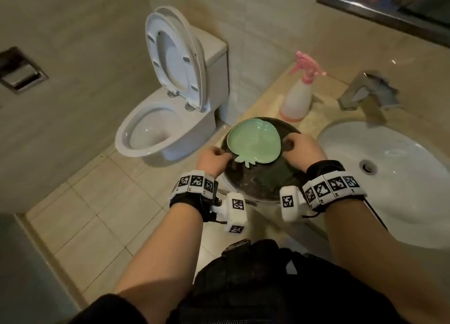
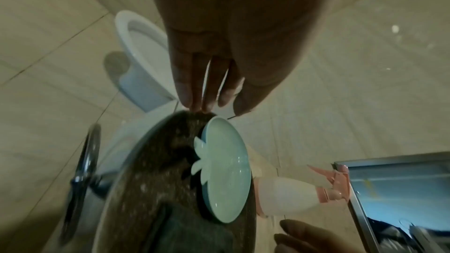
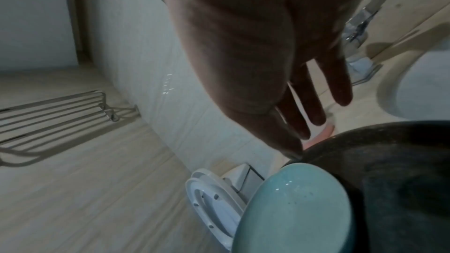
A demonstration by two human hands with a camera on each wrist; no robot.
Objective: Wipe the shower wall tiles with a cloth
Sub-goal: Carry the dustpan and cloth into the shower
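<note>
- Progress: wiping not yet begun; both hands are busying themselves at a dark basin [image 1: 246, 184] on the bench [image 1: 265, 99], away from any shower wall.
- Left hand [image 1: 213, 159]: grip curling on the basin's left rim.
- Right hand [image 1: 303, 150]: grip curling on the right rim.
- Basin contents: green dish [image 1: 253, 141]; a dark folded cloth [image 1: 275, 175], seemingly.
- Nearby: spray bottle [image 1: 295, 97], sink [image 1: 389, 177].

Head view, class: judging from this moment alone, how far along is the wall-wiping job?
Done: nothing visible. In hand: left hand and right hand hold a dark speckled pan by its rim, with a green plate inside; a dark cloth-like shape beside it is unclear. Left: fetching a cloth and wiping the wall tiles.
</note>
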